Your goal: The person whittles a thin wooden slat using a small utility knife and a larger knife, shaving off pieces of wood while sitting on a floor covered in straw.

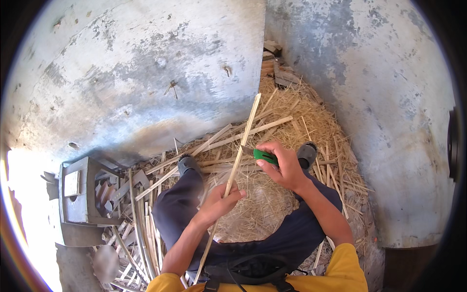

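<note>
- The strip [247, 130] is long, thin and pale, apparently split wood or bamboo; it should be light and springy, stiff along its length but apt to flex or split at the thin ends.
- It looks dry, so slipping seems a small worry; splinters and sharp edges seem a likelier one. The best hold would be around the middle, nearer the body than the blade.
- It slants through the air from near left, at the lap, to far right, its far tip well beyond both hands.
- The left hand [218, 204] is curled around the strip at about mid-length, thumb toward the right.
- The right hand [282, 168] is closed on the green knife [265, 156], right of the strip and farther out than the left hand.
- The blade [247, 151] points left and meets the strip's right edge; whether it bites in I cannot tell.
- Beneath, straw-like shavings [255, 204] cover the floor between the legs and heap up on the far side.
- Loose strips [273, 124] lie crisscrossed beyond the hands and at left.
- A grey box [80, 207] stands at far left, near the worn wall [170, 53].
</note>
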### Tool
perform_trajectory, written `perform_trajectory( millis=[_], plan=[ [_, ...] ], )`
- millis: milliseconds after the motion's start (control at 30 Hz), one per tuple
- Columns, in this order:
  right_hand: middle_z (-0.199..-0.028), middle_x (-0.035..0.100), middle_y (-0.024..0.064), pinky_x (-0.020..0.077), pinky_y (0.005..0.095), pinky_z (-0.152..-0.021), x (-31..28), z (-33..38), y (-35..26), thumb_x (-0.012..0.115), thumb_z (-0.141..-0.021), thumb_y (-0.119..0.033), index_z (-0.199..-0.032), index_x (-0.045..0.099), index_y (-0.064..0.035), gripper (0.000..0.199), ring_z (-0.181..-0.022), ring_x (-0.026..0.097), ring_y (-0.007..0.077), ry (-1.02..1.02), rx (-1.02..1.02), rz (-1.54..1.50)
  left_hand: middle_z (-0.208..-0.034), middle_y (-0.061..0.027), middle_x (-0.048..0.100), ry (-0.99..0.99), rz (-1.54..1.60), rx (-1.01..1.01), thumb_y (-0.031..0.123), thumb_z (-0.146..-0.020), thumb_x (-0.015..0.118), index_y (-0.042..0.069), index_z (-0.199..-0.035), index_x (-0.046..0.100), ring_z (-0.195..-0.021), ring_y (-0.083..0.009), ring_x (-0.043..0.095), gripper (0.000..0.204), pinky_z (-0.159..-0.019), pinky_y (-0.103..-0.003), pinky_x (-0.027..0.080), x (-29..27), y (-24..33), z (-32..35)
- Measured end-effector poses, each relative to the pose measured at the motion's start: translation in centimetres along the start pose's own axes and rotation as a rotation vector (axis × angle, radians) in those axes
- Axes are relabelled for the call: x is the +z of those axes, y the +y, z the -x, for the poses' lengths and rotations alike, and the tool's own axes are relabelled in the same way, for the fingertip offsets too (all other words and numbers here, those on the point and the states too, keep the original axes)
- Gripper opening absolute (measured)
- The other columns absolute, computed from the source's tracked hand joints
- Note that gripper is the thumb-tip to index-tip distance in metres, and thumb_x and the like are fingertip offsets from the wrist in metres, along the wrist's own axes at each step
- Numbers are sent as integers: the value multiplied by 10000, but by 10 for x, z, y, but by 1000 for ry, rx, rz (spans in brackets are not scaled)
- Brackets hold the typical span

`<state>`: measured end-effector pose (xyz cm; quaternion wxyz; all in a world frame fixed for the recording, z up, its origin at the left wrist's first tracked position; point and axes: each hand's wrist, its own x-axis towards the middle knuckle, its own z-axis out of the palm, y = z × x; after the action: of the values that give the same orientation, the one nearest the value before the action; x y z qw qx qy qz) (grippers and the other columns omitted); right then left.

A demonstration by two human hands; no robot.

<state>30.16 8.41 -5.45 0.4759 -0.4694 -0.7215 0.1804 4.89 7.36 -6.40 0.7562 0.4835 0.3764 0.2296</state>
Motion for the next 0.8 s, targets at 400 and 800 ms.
perform_trajectory(
  millis=[400, 800],
  plan=[
    [-969, 752, 66, 566, 350, -637, 5, 1, -12, 798, -944, -246, -1145, 771, -100, 250, -784, 751, 253, -106, -119, 155, -764, 14, 555, 231, -313, 37, 336, -1056, 702, 45, -1034, 628, -721, -112, 518, 301, -669, -323, 440, -5, -18, -2],
    [-782, 626, 7, 475, 355, -501, 20, 19, -16, 810, -939, -260, -1149, 790, -163, 232, -588, 633, 200, -166, -240, 183, -927, -129, 687, 299, -424, 196, 146, -1003, 670, 14, -1328, 630, -836, -213, 632, 353, -775, -386, 508, -7, -20, -2]
  ],
)
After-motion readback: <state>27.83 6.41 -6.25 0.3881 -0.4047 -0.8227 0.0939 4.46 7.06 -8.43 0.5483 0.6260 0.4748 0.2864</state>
